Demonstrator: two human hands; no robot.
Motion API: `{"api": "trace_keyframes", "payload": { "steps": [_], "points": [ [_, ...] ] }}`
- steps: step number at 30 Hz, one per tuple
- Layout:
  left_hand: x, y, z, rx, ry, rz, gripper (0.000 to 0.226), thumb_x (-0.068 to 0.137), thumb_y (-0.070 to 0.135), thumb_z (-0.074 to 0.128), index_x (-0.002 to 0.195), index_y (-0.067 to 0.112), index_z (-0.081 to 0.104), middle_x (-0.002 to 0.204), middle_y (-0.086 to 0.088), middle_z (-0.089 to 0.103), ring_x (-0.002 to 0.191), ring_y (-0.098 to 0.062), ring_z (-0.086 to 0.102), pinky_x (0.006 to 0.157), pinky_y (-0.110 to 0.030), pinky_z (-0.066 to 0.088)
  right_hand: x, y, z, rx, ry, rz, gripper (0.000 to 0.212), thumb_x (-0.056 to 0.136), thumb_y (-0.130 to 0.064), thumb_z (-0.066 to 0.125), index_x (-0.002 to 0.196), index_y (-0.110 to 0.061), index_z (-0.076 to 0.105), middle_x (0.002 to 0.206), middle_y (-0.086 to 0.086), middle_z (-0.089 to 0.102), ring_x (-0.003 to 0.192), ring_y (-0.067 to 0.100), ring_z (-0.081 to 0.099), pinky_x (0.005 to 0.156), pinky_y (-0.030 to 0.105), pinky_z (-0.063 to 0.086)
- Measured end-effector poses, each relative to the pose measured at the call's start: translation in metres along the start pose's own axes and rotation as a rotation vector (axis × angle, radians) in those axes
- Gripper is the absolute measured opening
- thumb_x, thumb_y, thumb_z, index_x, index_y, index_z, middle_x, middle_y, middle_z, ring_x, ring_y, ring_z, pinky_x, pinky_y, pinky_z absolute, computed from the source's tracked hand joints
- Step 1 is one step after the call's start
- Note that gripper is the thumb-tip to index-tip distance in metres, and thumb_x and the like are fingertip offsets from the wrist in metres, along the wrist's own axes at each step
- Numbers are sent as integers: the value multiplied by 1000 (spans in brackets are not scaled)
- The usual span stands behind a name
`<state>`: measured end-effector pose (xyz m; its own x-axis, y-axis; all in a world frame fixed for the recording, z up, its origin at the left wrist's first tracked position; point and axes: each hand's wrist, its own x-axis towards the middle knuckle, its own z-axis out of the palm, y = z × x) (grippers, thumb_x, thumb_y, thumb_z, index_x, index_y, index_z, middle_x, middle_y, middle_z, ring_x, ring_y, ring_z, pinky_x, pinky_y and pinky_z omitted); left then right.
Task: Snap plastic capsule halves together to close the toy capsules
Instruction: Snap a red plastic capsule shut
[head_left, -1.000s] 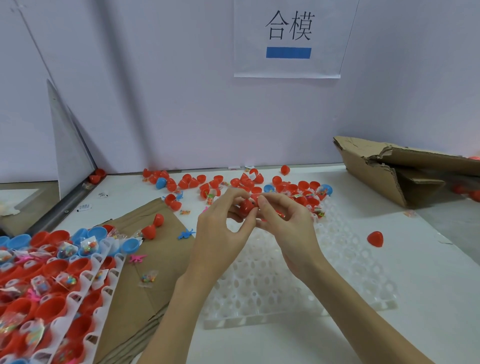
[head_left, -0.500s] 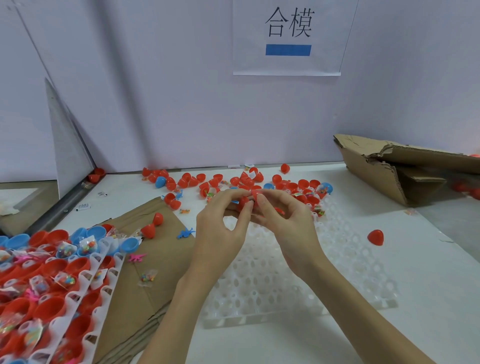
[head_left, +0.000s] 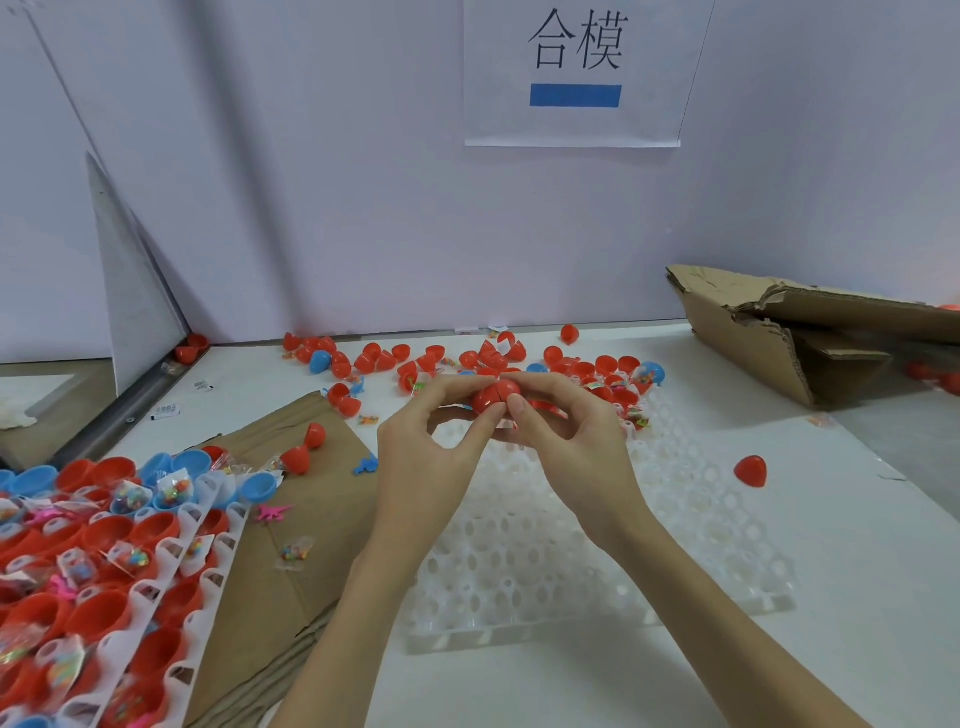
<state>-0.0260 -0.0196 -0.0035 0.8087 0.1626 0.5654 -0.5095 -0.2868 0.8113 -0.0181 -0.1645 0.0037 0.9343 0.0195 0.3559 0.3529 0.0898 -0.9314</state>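
Note:
A red capsule (head_left: 493, 396) is held above the far end of the empty white tray (head_left: 571, 587), its two halves meeting at a visible seam. My left hand (head_left: 423, 467) pinches its left half between thumb and fingers. My right hand (head_left: 566, 441) pinches the right half the same way. Behind the hands, loose red and blue capsule halves (head_left: 519, 358) and small toy packets lie scattered along the wall. At the lower left, white trays (head_left: 130, 571) hold several open red and blue halves with toy packets inside.
Flattened brown cardboard (head_left: 291, 519) lies between the filled trays and the empty tray. A torn cardboard box (head_left: 810, 338) lies at the right rear. A single red half (head_left: 750, 470) sits on the table to the right. A paper sign (head_left: 576, 73) hangs on the wall.
The hands have risen slightly and turned the capsule, so more of its red shell and the seam between the halves now shows between the fingertips.

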Motion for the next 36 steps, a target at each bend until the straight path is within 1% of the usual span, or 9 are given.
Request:
{"api": "trace_keyframes", "payload": {
  "steps": [7,12,16,22,24,27,30,33,36],
  "points": [
    [0,-2,-1,-62,-20,-1,28,88,14,82,114,23,76,106,13,76,105,-17,72,92,-24,58,1,0,-2,30,-5,20,20,96,-13,68,115,-19,72,103,-12,76,99,9,73,75,16,57],
    [-2,-1,0,-22,-9,23,36,84,13,85,117,23,74,107,14,75,103,-15,72,91,-23,58,1,0,-2,138,10,107,19,93,-21,72,112,-18,75,103,-4,77,101,14,73,82,22,59],
    [-2,-2,1,41,24,74,35,84,11,85,117,17,75,107,10,76,101,-17,73,91,-26,59,1,-2,-3,160,7,131,21,92,-22,72,113,-16,74,104,-2,77,101,15,74,86,26,60],
    [-5,-1,3,119,45,112,34,84,16,85,117,16,75,106,5,75,97,-17,71,89,-27,59,-1,-1,-4,163,-1,103,22,92,-20,73,113,-14,75,103,-2,78,101,14,73,81,21,59],
    [-5,-2,2,136,44,119,35,84,17,85,118,16,75,107,6,75,97,-15,72,89,-24,58,-1,0,-3,118,13,76,20,92,-19,73,111,-15,75,101,-5,78,98,12,74,81,21,59],
    [-5,-2,2,127,42,131,34,85,16,84,117,16,76,107,6,75,97,-14,72,89,-19,55,-1,1,-2,-7,36,-12,17,91,-17,74,108,-19,75,96,-11,77,92,10,75,75,18,58],
    [-6,-2,1,149,44,141,34,85,15,84,118,17,76,109,7,75,99,-13,71,90,-16,54,-2,2,-1,-138,24,-119,21,94,-14,70,115,-12,73,99,-7,77,93,10,74,79,22,60],
    [-5,-1,0,113,54,110,35,84,15,85,117,16,76,110,7,76,101,-14,71,93,-22,55,-1,2,-1,-235,-1,-186,23,97,-11,66,119,-7,70,106,-2,75,96,11,73,85,24,59],
    [-5,1,0,59,43,78,34,83,16,86,116,16,77,109,7,76,103,-16,72,95,-27,57,0,1,-4,-243,-25,-226,20,99,-7,63,117,-6,70,106,-2,74,98,10,72,85,20,57]
  ]
}}
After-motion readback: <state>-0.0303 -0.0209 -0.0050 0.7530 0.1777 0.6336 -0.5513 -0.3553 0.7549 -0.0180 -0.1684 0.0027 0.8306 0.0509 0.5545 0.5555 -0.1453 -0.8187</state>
